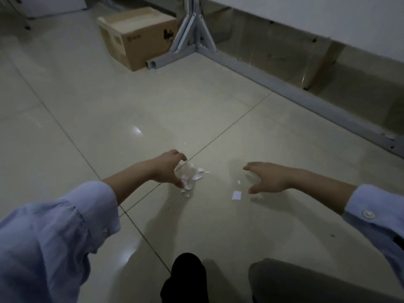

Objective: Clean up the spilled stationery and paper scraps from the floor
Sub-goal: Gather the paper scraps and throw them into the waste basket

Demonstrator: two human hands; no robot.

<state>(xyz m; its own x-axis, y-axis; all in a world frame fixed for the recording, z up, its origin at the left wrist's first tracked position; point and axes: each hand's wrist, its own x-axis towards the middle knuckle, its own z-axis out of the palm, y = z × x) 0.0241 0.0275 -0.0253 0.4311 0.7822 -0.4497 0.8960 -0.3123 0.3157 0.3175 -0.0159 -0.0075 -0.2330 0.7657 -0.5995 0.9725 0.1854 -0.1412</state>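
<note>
Your left hand (pixel 167 169) arches at the left edge of the paper scrap pile (pixel 190 179), fingers apart, gripping nothing. Your right hand (pixel 267 177), right of the pile, is spread and empty.

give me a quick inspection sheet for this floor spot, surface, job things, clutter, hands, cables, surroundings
surface: pale glossy tiled floor, dim light, grout lines visible
job's things: cluster of paper scraps right beside the left hand; one rectangular scrap lying apart, near the right hand; no stationery seen
clutter: cardboard box on the floor by the frame
hands: left hand cupped open at the cluster, holding nothing; right hand open, fingers spread low over the floor, blurred
cables: nothing seen
surroundings: grey metal frame standing on the floor, white surface above it
</note>
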